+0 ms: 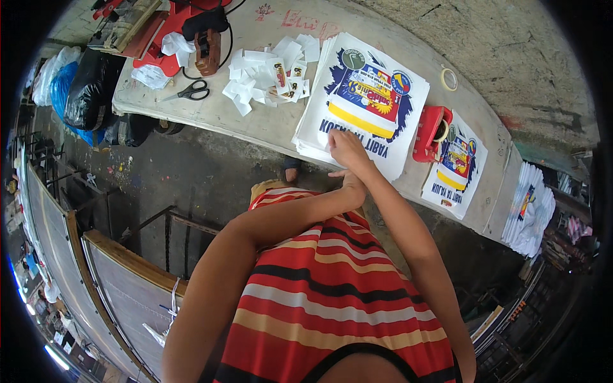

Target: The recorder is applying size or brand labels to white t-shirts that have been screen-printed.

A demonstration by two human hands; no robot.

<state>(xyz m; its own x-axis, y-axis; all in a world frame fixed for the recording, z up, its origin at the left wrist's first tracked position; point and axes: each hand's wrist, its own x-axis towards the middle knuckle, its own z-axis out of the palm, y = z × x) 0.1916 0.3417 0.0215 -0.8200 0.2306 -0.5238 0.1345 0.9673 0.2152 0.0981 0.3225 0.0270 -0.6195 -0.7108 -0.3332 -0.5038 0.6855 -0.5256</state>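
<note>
A stack of white printed sheets point(383, 150) with a blue, yellow and red design lies on the table's near edge. My right hand point(348, 150) is over the stack's near edge, its fingers curled closed; what they hold, if anything, is hidden. Just below it, my left hand point(352, 181) sits under my right wrist, mostly covered by it. One left finger points out to the left; the others do not show. Left of the stack lies a loose pile of small white paper labels point(258, 70), several with a coloured print.
On the grey table point(211, 105) are black-handled scissors point(193, 90), a red tape dispenser point(429, 134), a tape roll point(449, 79) and another printed sheet point(456, 167). Red equipment with a cable point(231, 38) stands at the far left. White bundles point(529, 207) are at the right end.
</note>
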